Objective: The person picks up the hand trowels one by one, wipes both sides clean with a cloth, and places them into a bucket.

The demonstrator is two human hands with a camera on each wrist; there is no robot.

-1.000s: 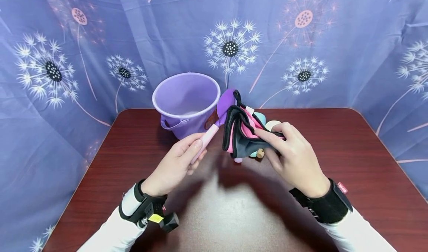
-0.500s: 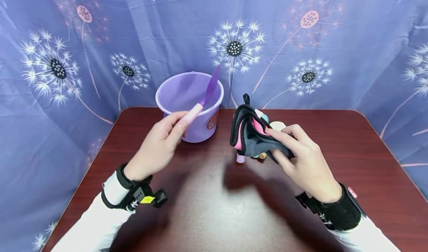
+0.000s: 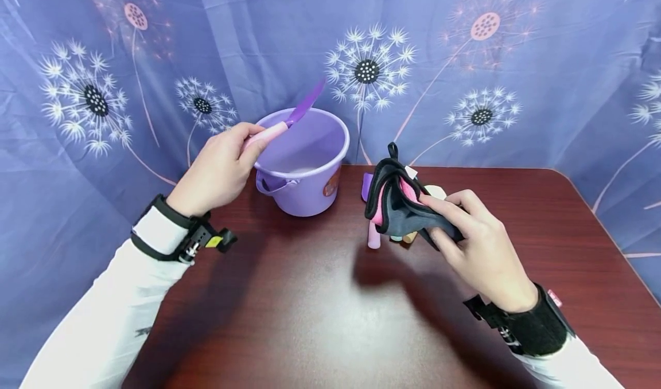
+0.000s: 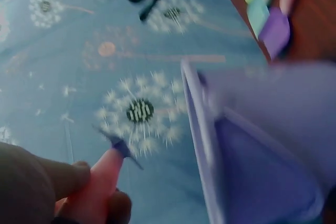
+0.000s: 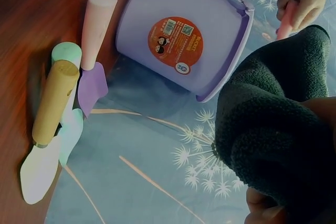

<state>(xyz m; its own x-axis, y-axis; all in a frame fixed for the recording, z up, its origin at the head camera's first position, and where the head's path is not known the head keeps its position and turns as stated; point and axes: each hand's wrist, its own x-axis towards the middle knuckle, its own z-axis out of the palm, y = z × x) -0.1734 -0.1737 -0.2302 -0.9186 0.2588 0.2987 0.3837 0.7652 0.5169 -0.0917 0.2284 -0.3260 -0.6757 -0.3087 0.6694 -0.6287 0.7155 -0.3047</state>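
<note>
My left hand (image 3: 214,162) pinches spatula (image 3: 272,131), swung away from cloth (image 3: 403,214) to near bucket (image 3: 307,197); right hand (image 3: 482,251) pinches cloth. Cloth work seemingly paused.

And there's the tool (image 3: 279,129), purple-bladed, pink-handled, tilted tip-up in the left hand (image 3: 212,171) near the purple bucket (image 3: 310,197)! Across from it, the grey cloth (image 3: 405,220), black-edged, pink inside, hangs folded, loop uppermost, pinched in the right hand (image 3: 482,245).
</note>
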